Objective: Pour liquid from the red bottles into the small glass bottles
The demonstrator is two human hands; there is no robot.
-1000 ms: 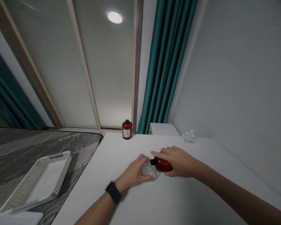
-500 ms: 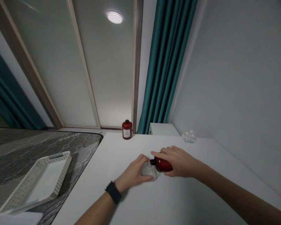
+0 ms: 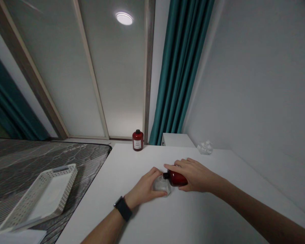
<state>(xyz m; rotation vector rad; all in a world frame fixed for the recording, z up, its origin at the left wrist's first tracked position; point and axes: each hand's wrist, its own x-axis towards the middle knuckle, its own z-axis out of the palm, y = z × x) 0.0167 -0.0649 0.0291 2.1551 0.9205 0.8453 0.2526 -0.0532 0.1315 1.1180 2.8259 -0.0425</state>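
A clear glass container [image 3: 161, 185] stands on the white table [image 3: 193, 217], with the fingers and thumb of my left hand [image 3: 148, 186] wrapped round its left side. My right hand [image 3: 194, 174] grips a dark red bottle [image 3: 177, 178] that lies tilted almost on its side. The bottle's black neck points left, over the rim of the glass container. Whether any liquid runs from it is too small to tell. Toward the table's far edge, a second red bottle [image 3: 138, 140] with a white label and black cap stands upright.
A crumpled clear plastic bag [image 3: 205, 147] lies at the table's far right. Beyond the edge is a white cabinet [image 3: 179, 139]. To the left, lower down, a white perforated basket [image 3: 66, 189] sits on a grey patterned surface [image 3: 91, 156]. A wall borders the right side.
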